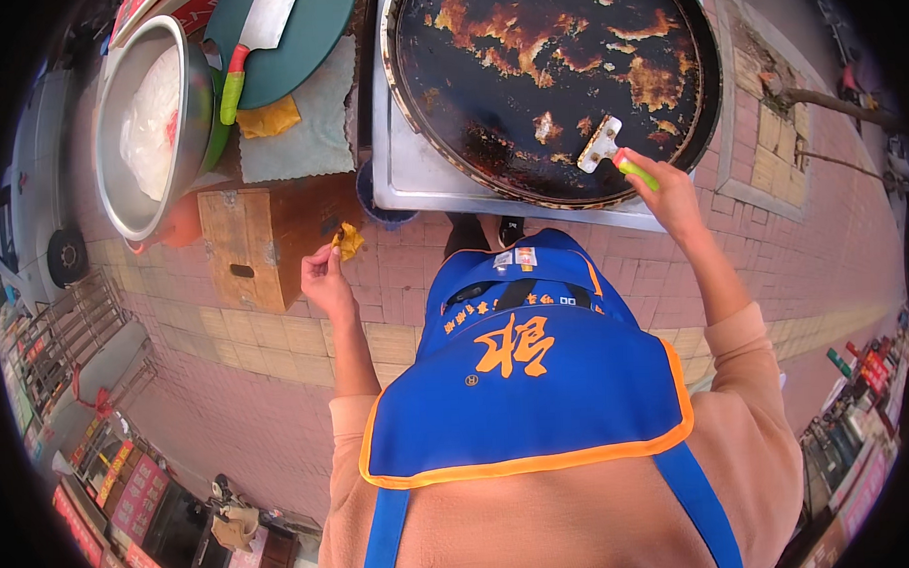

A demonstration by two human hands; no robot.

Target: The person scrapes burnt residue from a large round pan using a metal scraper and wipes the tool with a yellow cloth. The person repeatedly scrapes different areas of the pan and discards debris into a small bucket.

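My right hand [666, 194] grips a scraper [602, 145] by its green and red handle. The scraper's flat metal blade rests on or just over the lower right of a large round black griddle pan [438, 104]. Brown, flaky crusts [656, 83] cling to the pan's surface in patches. Off to the left, away from the pan, my left hand [324, 284] pinches a small crumpled yellow piece [349, 242] with dark marks. I cannot tell whether it is cloth or food. That hand is in the air beside a wooden box.
The pan sits on a metal stand [408, 170]. Left of it, a cleaver [267, 18] lies across a dark green round board [311, 34], near a folded yellow cloth [269, 118] on a grey cloth [309, 144]. A metal bowl [109, 126] and the wooden box [238, 246] are close by.
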